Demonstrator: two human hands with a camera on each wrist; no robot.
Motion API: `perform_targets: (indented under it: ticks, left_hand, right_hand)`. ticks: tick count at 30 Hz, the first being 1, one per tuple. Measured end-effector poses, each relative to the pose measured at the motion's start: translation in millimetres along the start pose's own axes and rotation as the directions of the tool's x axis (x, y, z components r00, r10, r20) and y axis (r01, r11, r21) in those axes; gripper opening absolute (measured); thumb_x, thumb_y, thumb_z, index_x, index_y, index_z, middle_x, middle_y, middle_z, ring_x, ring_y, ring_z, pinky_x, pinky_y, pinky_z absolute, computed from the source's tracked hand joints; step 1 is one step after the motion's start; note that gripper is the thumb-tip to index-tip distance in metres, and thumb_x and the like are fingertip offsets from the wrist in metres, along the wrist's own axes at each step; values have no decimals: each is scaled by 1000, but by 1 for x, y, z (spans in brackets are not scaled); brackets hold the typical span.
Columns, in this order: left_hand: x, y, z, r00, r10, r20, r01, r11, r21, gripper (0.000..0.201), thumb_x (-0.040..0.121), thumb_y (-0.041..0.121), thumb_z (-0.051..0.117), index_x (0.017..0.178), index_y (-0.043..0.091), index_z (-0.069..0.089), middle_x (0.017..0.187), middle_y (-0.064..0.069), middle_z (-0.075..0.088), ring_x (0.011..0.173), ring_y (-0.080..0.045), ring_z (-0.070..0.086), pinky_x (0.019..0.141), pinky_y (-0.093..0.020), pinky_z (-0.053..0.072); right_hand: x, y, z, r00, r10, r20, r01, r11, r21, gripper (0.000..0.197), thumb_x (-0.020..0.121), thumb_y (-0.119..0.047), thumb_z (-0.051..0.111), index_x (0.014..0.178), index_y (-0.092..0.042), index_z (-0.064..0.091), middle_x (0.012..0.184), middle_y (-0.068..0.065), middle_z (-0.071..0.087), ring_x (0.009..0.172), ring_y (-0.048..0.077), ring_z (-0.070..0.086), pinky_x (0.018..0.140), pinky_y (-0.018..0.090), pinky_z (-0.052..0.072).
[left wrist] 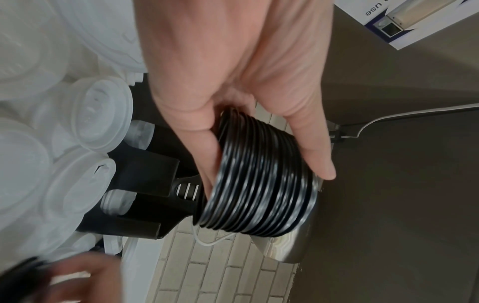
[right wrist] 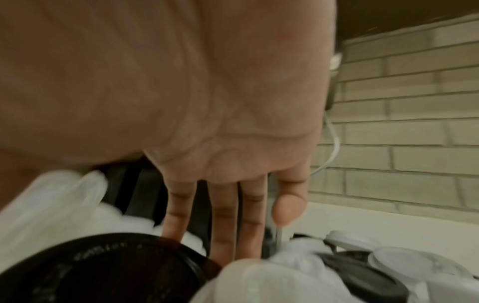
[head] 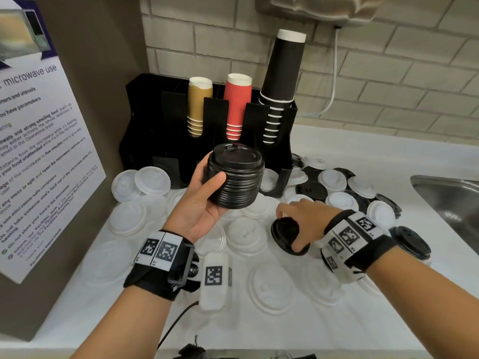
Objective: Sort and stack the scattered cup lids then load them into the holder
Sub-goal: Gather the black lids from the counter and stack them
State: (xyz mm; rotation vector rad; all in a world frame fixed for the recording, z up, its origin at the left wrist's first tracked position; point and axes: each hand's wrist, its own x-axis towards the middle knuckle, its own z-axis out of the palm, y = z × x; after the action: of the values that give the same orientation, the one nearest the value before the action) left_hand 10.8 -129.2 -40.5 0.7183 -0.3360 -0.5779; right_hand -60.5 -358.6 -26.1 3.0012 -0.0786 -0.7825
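My left hand (head: pixel 211 174) holds a tall stack of black lids (head: pixel 234 177) upright in the air, thumb on its front and fingers behind, just in front of the black holder (head: pixel 145 120). The left wrist view shows the same stack (left wrist: pixel 259 184) gripped between thumb and fingers. Lower right, my right hand (head: pixel 293 226) pinches a single black lid (head: pixel 281 237), tilted on edge above the counter, thumb under it and fingers over its top. In the right wrist view that lid (right wrist: pixel 103 270) is blurred beneath the outstretched fingers (right wrist: pixel 225 215).
Several white lids (head: pixel 246 237) cover the white counter (head: pixel 363 327), with mixed black and white lids (head: pixel 334 182) at the right. The holder carries gold, red and black cup stacks (head: pixel 281 73). A steel sink (head: pixel 448 200) lies far right, a poster panel (head: pixel 39 151) stands at left.
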Motion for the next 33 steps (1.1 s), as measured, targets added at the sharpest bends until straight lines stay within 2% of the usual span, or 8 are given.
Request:
perform_targets:
  ticks: [3, 6, 9, 12, 17, 22, 27, 33]
  left_hand:
    - [1, 0, 0, 1000, -3, -3, 3, 1000, 4, 80, 70, 22, 76, 143, 20, 43, 129, -5, 63, 115, -22, 65, 79, -34, 58]
    - [2, -3, 0, 1000, -5, 8, 5, 1000, 4, 61, 77, 15, 66, 134, 21, 49, 121, -3, 68, 111, -21, 66, 77, -33, 58]
    - [2, -6, 1, 1000, -17, 12, 17, 1000, 25, 53, 81, 12, 60, 133, 21, 51, 122, -4, 67, 112, -22, 66, 78, -35, 58]
    - [3, -10, 5, 1000, -25, 6, 25, 999, 35, 60, 80, 11, 60, 138, 19, 47, 125, -6, 65, 113, -23, 65, 79, -34, 58]
    - [2, -17, 8, 999, -43, 33, 41, 997, 66, 63, 77, 11, 70, 136, 23, 50, 121, -3, 68, 110, -21, 67, 78, -34, 58]
    - [1, -20, 10, 991, -92, 97, 78, 987, 141, 62, 72, 14, 75, 130, 29, 56, 118, -1, 70, 109, -20, 67, 78, -33, 57]
    - [-1, -22, 12, 991, -97, 88, 84, 987, 138, 58, 79, 9, 65, 133, 27, 53, 116, -2, 70, 108, -20, 67, 78, -31, 57]
    - [-4, -23, 16, 992, -104, 69, 92, 984, 151, 61, 78, 10, 66, 135, 24, 51, 117, -3, 70, 110, -22, 67, 77, -33, 58]
  right_hand:
    - [-12, 10, -19, 993, -63, -100, 92, 941, 326, 64, 62, -36, 77, 112, -40, 39, 107, -5, 53, 97, 20, 54, 82, 36, 50]
    - [-25, 18, -36, 957, -91, -276, 240, 781, 576, 59, 68, -24, 80, 108, -42, 41, 108, -1, 55, 100, 23, 58, 88, 37, 51]
    - [-37, 16, -46, 871, -23, -491, 422, 547, 723, 55, 76, -14, 79, 106, -47, 47, 104, -2, 58, 93, 18, 65, 82, 28, 53]
    - [-46, 2, -53, 762, 52, -646, 586, 370, 721, 52, 78, -17, 74, 119, -39, 51, 100, -5, 61, 86, 10, 64, 78, 23, 53]
    - [-53, -24, -63, 698, -3, -717, 636, 463, 617, 45, 78, -28, 68, 121, -37, 57, 107, -9, 61, 92, 6, 57, 88, 29, 51]
    - [-51, -29, -70, 737, -62, -673, 573, 586, 573, 42, 80, -21, 68, 120, -31, 62, 115, -2, 63, 108, 15, 57, 95, 38, 50]
    - [-51, -27, -67, 737, -92, -670, 577, 602, 552, 47, 82, -10, 71, 123, -28, 60, 118, 0, 62, 105, 13, 59, 85, 29, 51]
    - [-52, -31, -65, 745, -114, -658, 575, 611, 545, 45, 79, -11, 74, 121, -24, 62, 117, -3, 63, 106, 15, 60, 90, 35, 53]
